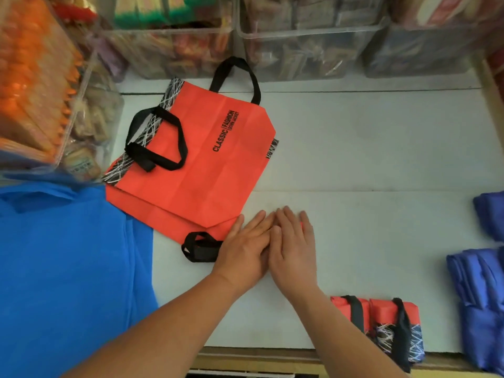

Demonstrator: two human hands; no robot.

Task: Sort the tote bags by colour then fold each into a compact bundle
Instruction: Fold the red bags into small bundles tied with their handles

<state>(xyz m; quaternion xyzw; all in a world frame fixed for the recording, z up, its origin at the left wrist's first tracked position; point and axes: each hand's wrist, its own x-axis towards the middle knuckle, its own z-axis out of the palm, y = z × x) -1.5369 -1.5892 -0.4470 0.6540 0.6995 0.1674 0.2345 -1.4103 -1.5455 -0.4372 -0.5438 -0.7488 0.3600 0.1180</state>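
Observation:
My left hand (pixel 245 246) and my right hand (pixel 293 246) lie flat side by side on the white table, pressing down on a folded red tote bag. The palms hide nearly all of it. Its black handle (pixel 200 246) sticks out to the left of my left hand, and a sliver of red shows at my right fingertips. Behind the hands, unfolded red tote bags (pixel 196 165) with black handles and black-and-white trim lie stacked flat. Two folded red bundles (pixel 381 313) sit at the near right edge.
A pile of flat blue bags (pixel 68 268) covers the left side. Folded blue bundles (pixel 480 282) lie at the right edge, with another (pixel 491 214) behind them. Clear bins of packaged goods (pixel 300 47) line the back and left. Bare white table (pixel 368 148) lies between.

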